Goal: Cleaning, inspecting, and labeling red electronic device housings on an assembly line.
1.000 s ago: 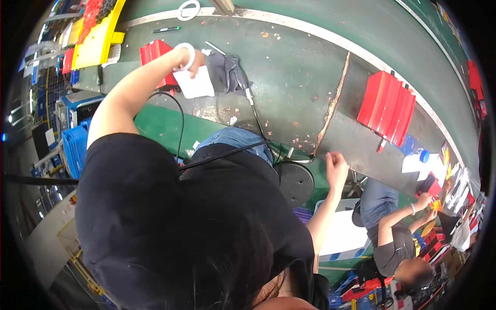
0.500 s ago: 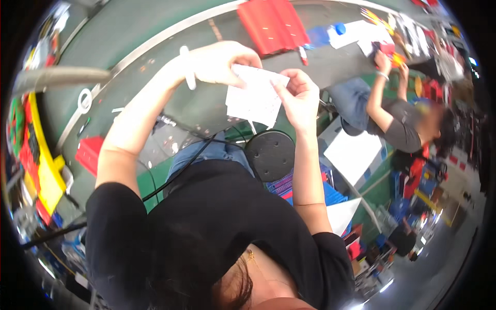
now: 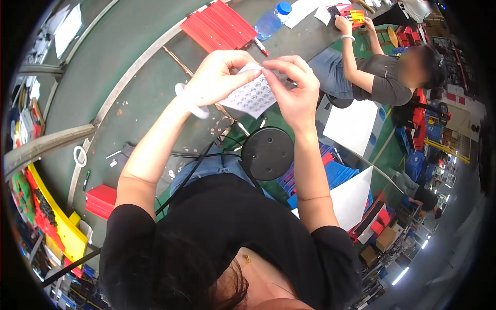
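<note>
Between my hands, above the green worktop [image 3: 129, 98], is a small white sheet [image 3: 253, 98] printed with rows of small round dark marks, perhaps stickers. My left hand [image 3: 219, 77], with a white band at its wrist, pinches the sheet's upper edge between thumb and fingers. Close beside it, my right hand [image 3: 294, 90] has thumb and index finger brought together at the same edge. The sheet's lower part hangs down at a tilt. Whether a small piece sits between the fingertips is too small to tell.
Beyond my hands lie ribbed red panels [image 3: 217, 26], a blue-capped bottle [image 3: 271, 23] and a red-and-white marker [image 3: 261, 47]. A black round stool [image 3: 268, 154] stands below. A co-worker [image 3: 382, 77] sits at the right. Red pieces [image 3: 101, 201] lie at left, near a metal bar [image 3: 51, 144].
My hands have come together at the sheet's upper edge. The sheet has turned so that its rows of round marks show. The view has shifted, and the co-worker appears higher.
</note>
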Demonstrator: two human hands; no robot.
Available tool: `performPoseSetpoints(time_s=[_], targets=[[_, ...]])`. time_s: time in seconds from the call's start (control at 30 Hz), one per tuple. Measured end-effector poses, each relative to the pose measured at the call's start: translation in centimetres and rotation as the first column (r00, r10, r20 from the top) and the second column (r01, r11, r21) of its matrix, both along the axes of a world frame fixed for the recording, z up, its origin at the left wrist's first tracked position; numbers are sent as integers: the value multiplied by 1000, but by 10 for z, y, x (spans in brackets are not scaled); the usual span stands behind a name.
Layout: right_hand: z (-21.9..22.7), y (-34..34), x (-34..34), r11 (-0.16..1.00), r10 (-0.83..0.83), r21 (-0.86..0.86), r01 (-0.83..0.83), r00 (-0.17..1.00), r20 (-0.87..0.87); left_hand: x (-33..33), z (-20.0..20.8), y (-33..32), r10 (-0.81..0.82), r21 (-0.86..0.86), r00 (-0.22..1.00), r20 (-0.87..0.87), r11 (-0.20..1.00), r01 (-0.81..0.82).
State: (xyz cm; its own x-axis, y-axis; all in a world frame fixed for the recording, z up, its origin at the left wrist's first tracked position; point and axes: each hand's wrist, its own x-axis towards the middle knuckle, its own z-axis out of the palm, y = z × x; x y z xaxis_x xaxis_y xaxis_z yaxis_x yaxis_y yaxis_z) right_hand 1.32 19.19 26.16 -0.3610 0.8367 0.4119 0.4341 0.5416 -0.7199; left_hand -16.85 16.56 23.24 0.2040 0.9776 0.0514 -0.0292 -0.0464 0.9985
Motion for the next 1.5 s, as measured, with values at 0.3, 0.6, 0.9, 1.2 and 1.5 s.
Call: performPoseSetpoints(time_s=[0.3, 0.6, 0.9, 1.2, 1.5], targets=[[5, -2, -12, 989, 110, 82, -121, 986, 128, -9, 6, -26, 71, -49, 997, -14, 996, -72], [-4, -12, -17, 912, -14, 399, -95, 965, 261, -12, -2, -31, 119, -184, 991, 64, 977, -105], [-5, -12, -18, 937, 37, 335, -102, 980, 194, -12, -3, -34, 105, -239, 989, 104, 968, -77], [-11, -12, -17, 895, 21, 424, -140, 962, 273, -12, -3, -32, 113, -233, 991, 67, 968, -95], [-37, -15, -21, 986, 129, 92, -141, 984, 120, -13, -38, -34, 147, -61, 959, -242, 984, -167]])
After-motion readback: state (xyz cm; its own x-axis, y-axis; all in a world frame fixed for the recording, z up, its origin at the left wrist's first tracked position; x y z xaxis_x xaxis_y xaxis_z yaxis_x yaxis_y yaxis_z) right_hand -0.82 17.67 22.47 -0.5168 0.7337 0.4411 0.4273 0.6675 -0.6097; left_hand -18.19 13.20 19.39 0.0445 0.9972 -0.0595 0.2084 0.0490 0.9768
